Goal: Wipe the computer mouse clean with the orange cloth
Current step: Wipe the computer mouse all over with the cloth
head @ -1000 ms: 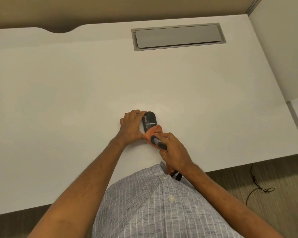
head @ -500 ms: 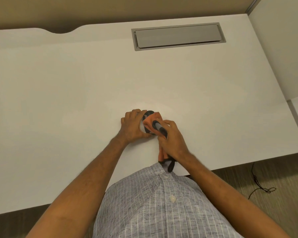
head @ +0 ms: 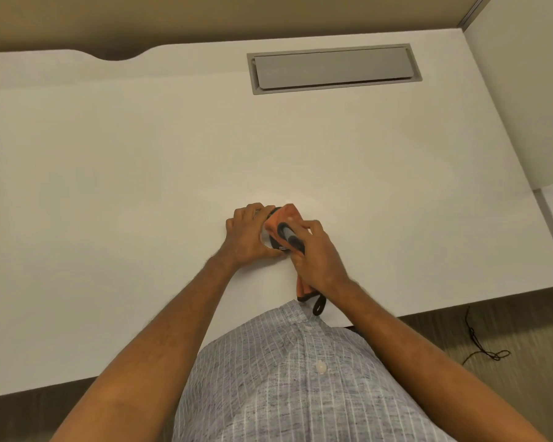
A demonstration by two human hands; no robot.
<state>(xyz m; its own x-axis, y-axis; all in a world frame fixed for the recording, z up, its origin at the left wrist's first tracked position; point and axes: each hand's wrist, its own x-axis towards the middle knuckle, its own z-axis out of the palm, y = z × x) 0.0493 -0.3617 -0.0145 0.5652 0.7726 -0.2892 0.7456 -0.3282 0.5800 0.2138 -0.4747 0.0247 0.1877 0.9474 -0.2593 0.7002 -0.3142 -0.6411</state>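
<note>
Near the front edge of the desk point(head: 109, 186), right of its middle, the tail of the orange cloth point(head: 288, 216) hung out below the right hand point(head: 320, 253), with a dark loop at its end lying on the desk just short of the edge; the right hand was closed on the cloth, fingers curled over a dark-and-grey band on it, pressing the bunched cloth onto the computer mouse point(head: 276, 245); the mouse sat on the desk between the two hands, mostly covered, only a dark sliver of its near-left side and a bit at the far end showing; the left hand point(head: 249, 234) was clamped on the mouse's left side, fingers curved round its far end, thumb at the near side, bracing it; further back, a grey cable hatch point(head: 332, 68) was set into the desk near the far edge, well apart from the work. Judged mid-wipe; to do it well, the left hand should hold the mouse firm so it did not slide, the right should sweep the cloth over top and sides with light pressure, then shift grip to reach the covered left flank; the dangling tail could snag.
</note>
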